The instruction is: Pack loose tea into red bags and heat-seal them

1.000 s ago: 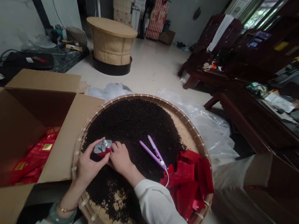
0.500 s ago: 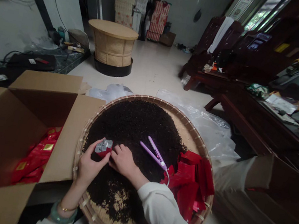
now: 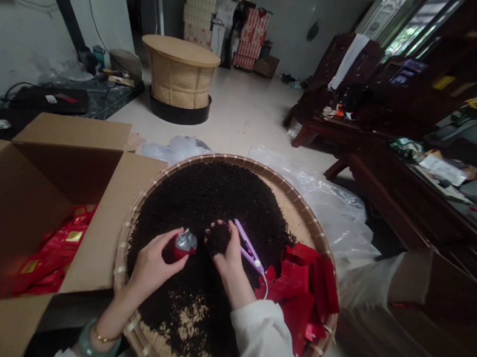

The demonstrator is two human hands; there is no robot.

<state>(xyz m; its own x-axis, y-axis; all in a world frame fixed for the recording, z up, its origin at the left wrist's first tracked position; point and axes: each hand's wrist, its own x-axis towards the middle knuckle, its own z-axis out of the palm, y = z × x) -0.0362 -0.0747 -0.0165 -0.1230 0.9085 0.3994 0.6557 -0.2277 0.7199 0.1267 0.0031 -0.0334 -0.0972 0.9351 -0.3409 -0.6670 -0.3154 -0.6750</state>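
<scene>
My left hand [image 3: 159,263] grips a small red pouch [image 3: 184,244] whose silvery inner side shows at the top. Just to its right, my right hand [image 3: 228,250] is turned palm up with its fingers curled around a scoop of dark tea leaves [image 3: 219,239]. Both hands are over a round bamboo tray [image 3: 307,206] spread with a pile of the same dark leaves [image 3: 218,190]. A purple hair-straightener-like sealer [image 3: 251,248] lies on the pile beside my right hand. Flat red pouches [image 3: 298,281] are heaped at the tray's right side.
An open cardboard box [image 3: 122,207] on the left holds several filled red packets [image 3: 65,240]. Clear plastic sheeting [image 3: 331,201] lies behind the tray. To the right stand a lined carton [image 3: 412,295] and a dark wooden table [image 3: 403,189]. A woven drum-shaped basket [image 3: 181,73] stands farther back.
My right hand has moved right, away from the pouch, and turned palm up with leaves in it. My left hand has shifted slightly right with the pouch.
</scene>
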